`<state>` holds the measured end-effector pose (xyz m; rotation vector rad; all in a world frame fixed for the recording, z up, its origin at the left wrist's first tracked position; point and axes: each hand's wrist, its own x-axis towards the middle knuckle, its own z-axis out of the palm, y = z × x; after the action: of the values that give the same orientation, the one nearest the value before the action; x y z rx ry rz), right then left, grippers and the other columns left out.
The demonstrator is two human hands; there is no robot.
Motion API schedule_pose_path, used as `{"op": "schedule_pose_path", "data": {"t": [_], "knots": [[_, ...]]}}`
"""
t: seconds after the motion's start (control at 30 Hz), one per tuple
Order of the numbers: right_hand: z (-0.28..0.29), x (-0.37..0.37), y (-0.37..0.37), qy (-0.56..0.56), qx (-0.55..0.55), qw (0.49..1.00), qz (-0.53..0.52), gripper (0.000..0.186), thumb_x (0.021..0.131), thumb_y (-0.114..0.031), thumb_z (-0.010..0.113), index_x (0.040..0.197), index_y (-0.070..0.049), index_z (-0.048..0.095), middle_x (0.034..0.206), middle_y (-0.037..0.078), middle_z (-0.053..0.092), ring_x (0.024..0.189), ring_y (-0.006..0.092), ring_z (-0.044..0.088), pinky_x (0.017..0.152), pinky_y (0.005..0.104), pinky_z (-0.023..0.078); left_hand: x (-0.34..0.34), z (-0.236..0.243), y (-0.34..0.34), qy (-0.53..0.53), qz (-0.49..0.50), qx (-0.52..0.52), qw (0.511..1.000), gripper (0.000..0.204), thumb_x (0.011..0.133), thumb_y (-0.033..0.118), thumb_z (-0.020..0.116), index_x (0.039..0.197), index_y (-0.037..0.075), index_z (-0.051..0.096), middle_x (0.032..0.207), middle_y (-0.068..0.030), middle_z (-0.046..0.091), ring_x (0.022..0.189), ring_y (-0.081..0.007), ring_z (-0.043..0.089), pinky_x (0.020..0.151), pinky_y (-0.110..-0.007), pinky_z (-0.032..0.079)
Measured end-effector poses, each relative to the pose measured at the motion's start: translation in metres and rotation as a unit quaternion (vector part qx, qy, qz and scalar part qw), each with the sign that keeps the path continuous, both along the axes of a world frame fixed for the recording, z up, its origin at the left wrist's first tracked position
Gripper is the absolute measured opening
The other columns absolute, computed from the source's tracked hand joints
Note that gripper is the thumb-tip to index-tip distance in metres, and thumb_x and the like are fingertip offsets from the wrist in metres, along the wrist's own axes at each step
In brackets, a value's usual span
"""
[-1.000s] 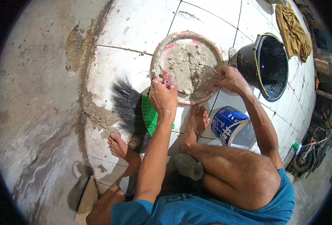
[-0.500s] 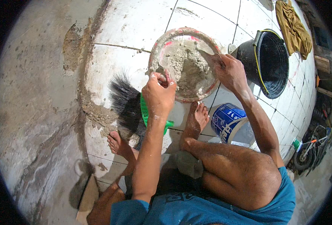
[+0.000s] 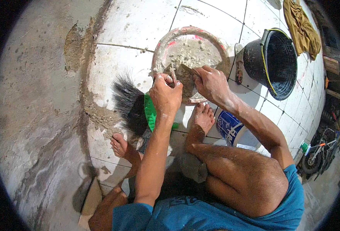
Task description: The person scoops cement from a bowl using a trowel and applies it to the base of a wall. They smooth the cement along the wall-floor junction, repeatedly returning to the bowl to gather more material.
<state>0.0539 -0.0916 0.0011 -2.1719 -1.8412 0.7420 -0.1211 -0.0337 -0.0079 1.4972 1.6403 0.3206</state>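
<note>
A round basin (image 3: 159, 46) with a reddish, mortar-smeared rim holds wet grey mortar (image 3: 195, 48). Over the basin's near half, my right hand (image 3: 212, 84) is closed around a small trowel (image 3: 187, 69), its blade pointing left into the mortar. At the near left rim my left hand (image 3: 166, 94) pinches a thin, mortar-coated piece with a pinkish streak; its kind is not clear. Both hands carry grey smears. The trowel's handle is hidden in my right fist.
A black bucket (image 3: 250, 57) lies tipped right of the basin, beside a dirty hand tool (image 3: 239, 67). Nearer stand a blue-and-white pail (image 3: 227, 125) and a green broom head (image 3: 150, 111) with black bristles (image 3: 125, 98). Brown cloth (image 3: 301, 29) lies far right; a rough wall (image 3: 43, 96) rises left.
My right hand has moved left and nearer with the trowel, from the basin's right side toward my left hand. The tool beside the bucket is now uncovered. My left hand has barely shifted.
</note>
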Motion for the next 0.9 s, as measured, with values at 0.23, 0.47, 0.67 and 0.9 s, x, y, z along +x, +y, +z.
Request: {"op": "schedule_pose_path", "data": {"t": [0.23, 0.47, 0.67, 0.9], "knots": [[-0.028, 0.008, -0.001, 0.000, -0.007, 1.000, -0.007, 0.018, 0.093, -0.017, 0.063, 0.096, 0.000, 0.068, 0.088, 0.022, 0.067, 0.083, 0.0453, 0.069, 0.073, 0.0531, 0.056, 0.003, 0.001, 0.002, -0.007, 0.011, -0.017, 1.000, 0.024, 0.075, 0.016, 0.081, 0.084, 0.003, 0.064, 0.075, -0.0163, 0.073, 0.072, -0.0292, 0.074, 0.069, -0.042, 0.055], [-0.001, 0.007, 0.013, 0.031, -0.005, 0.999, -0.014, 0.015, 0.089, -0.012, 0.062, 0.097, -0.002, 0.070, 0.088, 0.021, 0.068, 0.083, 0.0429, 0.070, 0.075, 0.0515, 0.059, -0.004, -0.010, -0.002, -0.031, 0.044, -0.035, 0.998, 0.026, 0.073, 0.017, 0.083, 0.087, 0.002, 0.066, 0.079, -0.0167, 0.074, 0.076, -0.0327, 0.075, 0.075, -0.044, 0.057], [-0.023, 0.032, 0.008, -0.036, -0.072, 0.997, -0.004, 0.019, 0.091, -0.017, 0.064, 0.099, -0.001, 0.071, 0.095, 0.021, 0.071, 0.085, 0.0430, 0.071, 0.075, 0.0516, 0.058, 0.005, 0.003, 0.005, -0.003, 0.008, -0.042, 0.999, 0.026, 0.074, 0.018, 0.080, 0.090, 0.002, 0.066, 0.081, -0.0180, 0.075, 0.079, -0.0373, 0.075, 0.078, -0.047, 0.057], [-0.009, 0.037, 0.016, -0.123, -0.029, 0.992, 0.027, 0.017, 0.088, -0.015, 0.065, 0.097, -0.003, 0.071, 0.099, 0.018, 0.071, 0.089, 0.0383, 0.074, 0.076, 0.0493, 0.062, 0.008, 0.006, 0.007, -0.016, -0.019, -0.002, 1.000, 0.021, 0.077, 0.010, 0.075, 0.089, 0.003, 0.061, 0.081, -0.0200, 0.073, 0.081, -0.0407, 0.074, 0.078, -0.050, 0.055]]}}
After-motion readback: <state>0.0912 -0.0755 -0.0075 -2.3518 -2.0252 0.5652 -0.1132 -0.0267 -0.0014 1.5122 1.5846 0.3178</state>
